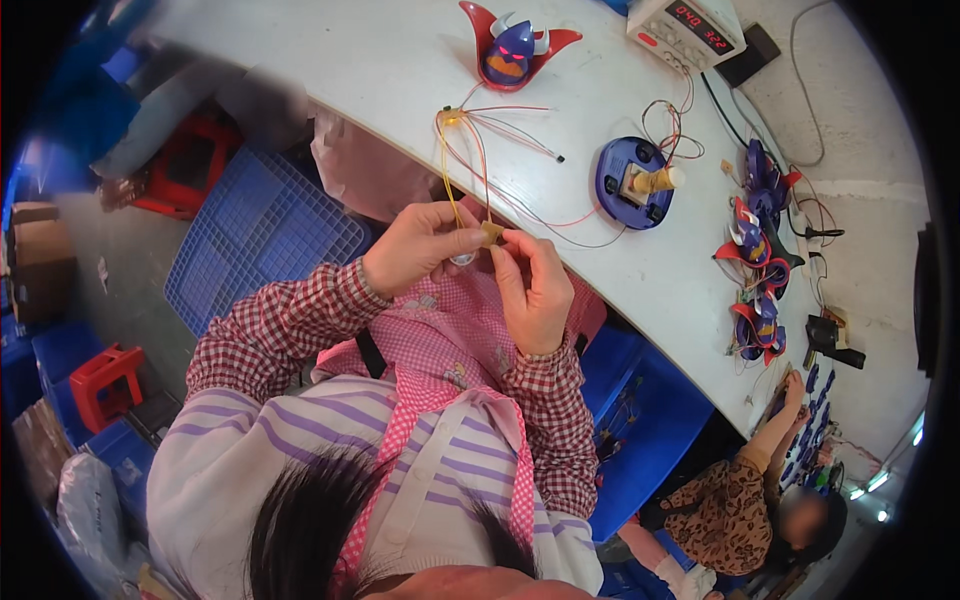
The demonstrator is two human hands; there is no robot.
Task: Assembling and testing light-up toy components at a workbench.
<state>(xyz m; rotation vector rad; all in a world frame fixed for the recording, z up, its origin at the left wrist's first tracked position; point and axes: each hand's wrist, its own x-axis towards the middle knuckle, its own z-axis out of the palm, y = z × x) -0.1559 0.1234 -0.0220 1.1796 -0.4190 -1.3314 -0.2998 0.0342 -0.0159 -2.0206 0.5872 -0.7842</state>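
Observation:
Near the table's front edge, my left hand (425, 248) and my right hand (537, 290) meet, fingertips pinched. Between them is a small yellowish piece (491, 234), perhaps tape; its kind is unclear. Just below my left fingers shows a round silvery disc (462, 259), partly hidden by them. Yellow and red wires run from my fingers up to a small lit circuit board (453, 117) lying on the table. Beyond the board stands a purple horned toy head (510, 50) with red wings.
A purple round base (630, 185) with a post sits on the white table (560, 120). A power supply (690, 30) stands at the back right. Several purple-and-red toys (755, 240) line the right side. A co-worker (740, 510) works at lower right. Blue crate (265, 230) at left.

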